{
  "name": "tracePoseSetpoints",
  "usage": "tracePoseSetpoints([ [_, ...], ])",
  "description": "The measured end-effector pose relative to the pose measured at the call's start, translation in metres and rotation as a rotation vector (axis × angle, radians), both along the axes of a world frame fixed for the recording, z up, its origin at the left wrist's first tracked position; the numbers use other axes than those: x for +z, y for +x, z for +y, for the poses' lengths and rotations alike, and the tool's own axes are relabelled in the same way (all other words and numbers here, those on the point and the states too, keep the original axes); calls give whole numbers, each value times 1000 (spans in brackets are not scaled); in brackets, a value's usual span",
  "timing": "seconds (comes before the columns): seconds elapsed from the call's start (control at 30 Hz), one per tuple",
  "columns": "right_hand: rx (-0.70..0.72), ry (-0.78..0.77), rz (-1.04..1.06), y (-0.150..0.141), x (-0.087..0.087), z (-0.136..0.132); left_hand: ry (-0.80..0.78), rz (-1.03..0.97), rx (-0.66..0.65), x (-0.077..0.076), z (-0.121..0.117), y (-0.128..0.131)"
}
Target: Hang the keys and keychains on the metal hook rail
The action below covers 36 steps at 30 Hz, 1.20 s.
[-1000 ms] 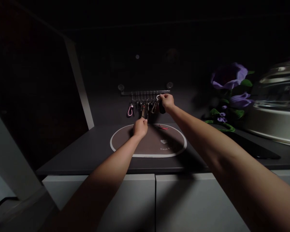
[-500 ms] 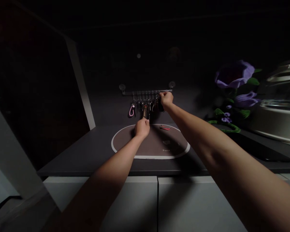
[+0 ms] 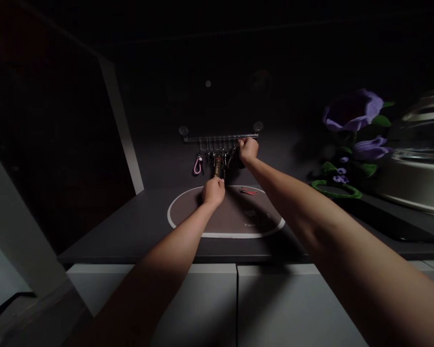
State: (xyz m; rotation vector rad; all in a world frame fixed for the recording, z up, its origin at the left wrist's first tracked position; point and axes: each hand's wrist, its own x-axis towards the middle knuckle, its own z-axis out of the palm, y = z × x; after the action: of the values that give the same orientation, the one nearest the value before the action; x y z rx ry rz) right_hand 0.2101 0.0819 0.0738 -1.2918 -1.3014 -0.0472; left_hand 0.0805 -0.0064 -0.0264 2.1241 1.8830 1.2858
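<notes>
- Left hand [image 3: 213, 191]: fingertips pressed together at the lower tip of a brass-toned fob [image 3: 217, 166]; cannot tell if they pinch it.
- Right hand [image 3: 248, 150]: fingers curled closed at the rail's right end, just above a dark fob [image 3: 241, 163]; what they pinch is hidden.
- Keys [image 3: 210, 158]: hang crowded side by side on small hooks under a slim metal rail [image 3: 220, 138], with a pink carabiner [image 3: 197, 165] at the left end.
- Rail ends: 2 round suction cups [image 3: 258, 126] hold it to the smooth dark wall.
- Below: a brown oval mat [image 3: 188, 212] with a white edge lies on the matte counter [image 3: 112, 231], just under the left hand.
- Right side: purple flowers [image 3: 352, 111] stand well apart from the right hand, with a steel pot [image 3: 415, 183] beyond them.
</notes>
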Motion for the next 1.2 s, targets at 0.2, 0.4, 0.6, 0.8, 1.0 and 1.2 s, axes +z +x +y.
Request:
tracePoseSetpoints([
  [0.2,-6,27,10,-4,-3,-8,10,-8,-9,-1,2,0],
  [0.4,-20,22,85,-7,-7,-5,-2,-16,-6,-1,0,0],
  [0.6,-15,49,150,-9,-14,0,-11,-13,-3,1,-1,0],
  [0.8,12,28,159,-6,-20,3,-8,-1,2,1,0,0],
  [1.0,54,31,162,-3,-23,9,-4,-2,0,0,1,-1],
  [1.2,98,6,154,1,-24,10,5,-1,-13,-2,3,-1],
])
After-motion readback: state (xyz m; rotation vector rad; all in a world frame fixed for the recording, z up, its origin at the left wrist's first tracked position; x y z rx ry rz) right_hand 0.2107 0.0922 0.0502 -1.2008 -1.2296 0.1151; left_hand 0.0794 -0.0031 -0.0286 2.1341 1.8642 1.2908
